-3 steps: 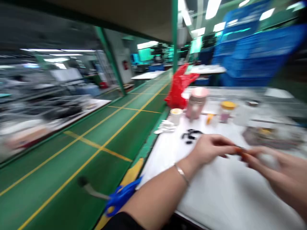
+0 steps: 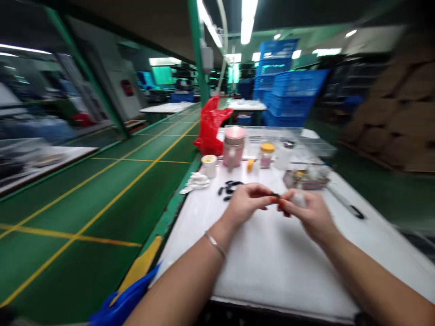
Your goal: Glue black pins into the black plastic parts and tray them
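Observation:
My left hand [image 2: 247, 202] and my right hand [image 2: 311, 212] meet above the white tabletop [image 2: 268, 267]. Between their pinched fingertips is a small dark piece [image 2: 276, 196], too blurred to name more exactly. A whitish rounded thing [image 2: 299, 199] shows at my right hand, partly covered by the fingers; I cannot make out what it is. Just beyond my left hand lie several small black parts [image 2: 228, 190] on the table. A silvery bracelet [image 2: 215, 243] circles my left wrist.
A green conveyor belt [image 2: 112, 199] runs along the left. Towards the back stand a white cup [image 2: 209, 166], white gloves [image 2: 196, 182], a pink mug [image 2: 234, 147], a yellow-lidded jar [image 2: 266, 156] and a red plastic bag [image 2: 210, 129]. Blue crates [image 2: 288, 97] are stacked behind.
The camera view has swung right, so the table, belt and both hands appear further left. More of my right arm shows. Both hands keep their pinch on the small dark piece.

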Tool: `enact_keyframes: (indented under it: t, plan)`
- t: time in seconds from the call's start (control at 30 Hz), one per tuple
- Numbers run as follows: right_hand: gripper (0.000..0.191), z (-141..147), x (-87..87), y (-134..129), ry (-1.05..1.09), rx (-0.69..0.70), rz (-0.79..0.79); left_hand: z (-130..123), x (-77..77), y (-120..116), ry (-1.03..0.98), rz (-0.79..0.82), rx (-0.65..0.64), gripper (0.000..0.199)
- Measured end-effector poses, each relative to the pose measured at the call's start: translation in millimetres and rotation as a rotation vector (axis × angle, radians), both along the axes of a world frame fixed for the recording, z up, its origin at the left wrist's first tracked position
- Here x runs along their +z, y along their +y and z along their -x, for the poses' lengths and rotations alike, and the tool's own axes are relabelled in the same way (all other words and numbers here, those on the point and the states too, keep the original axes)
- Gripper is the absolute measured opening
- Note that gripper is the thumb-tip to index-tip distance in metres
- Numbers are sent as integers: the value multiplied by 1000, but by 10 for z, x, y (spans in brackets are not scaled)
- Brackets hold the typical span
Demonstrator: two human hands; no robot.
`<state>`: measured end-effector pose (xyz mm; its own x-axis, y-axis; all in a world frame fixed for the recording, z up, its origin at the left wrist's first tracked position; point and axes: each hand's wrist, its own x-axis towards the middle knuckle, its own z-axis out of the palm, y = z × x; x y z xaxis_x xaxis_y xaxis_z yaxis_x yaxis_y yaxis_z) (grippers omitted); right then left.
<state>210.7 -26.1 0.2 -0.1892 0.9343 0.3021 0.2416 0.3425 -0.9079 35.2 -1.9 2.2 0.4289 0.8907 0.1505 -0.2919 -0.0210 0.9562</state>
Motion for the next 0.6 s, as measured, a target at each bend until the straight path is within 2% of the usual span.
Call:
enact_keyframes:
  t: [0.07, 0.13, 0.23, 0.3, 0.47, 0.6]
  plan:
    - [34, -81, 54, -69, 151, 45, 104, 12, 16, -5, -12, -12, 16, 32]
    - [32, -34, 63, -45, 274, 106, 193, 85, 31, -9, -9, -23, 7, 32]
    - [29, 56, 47, -5, 302, 138, 206, 149, 48, -31, -6, -29, 5, 31]
    - [26, 68, 43, -21, 231, 106, 118, 143, 47, -39, -16, -27, 6, 31]
    - [17, 41, 80, -112, -122, -112, -209, 107, 31, -23, -44, -12, -23, 30]
    - [17, 61, 110, -127, -207, -160, -285, 112, 36, -14, -45, -9, -28, 30]
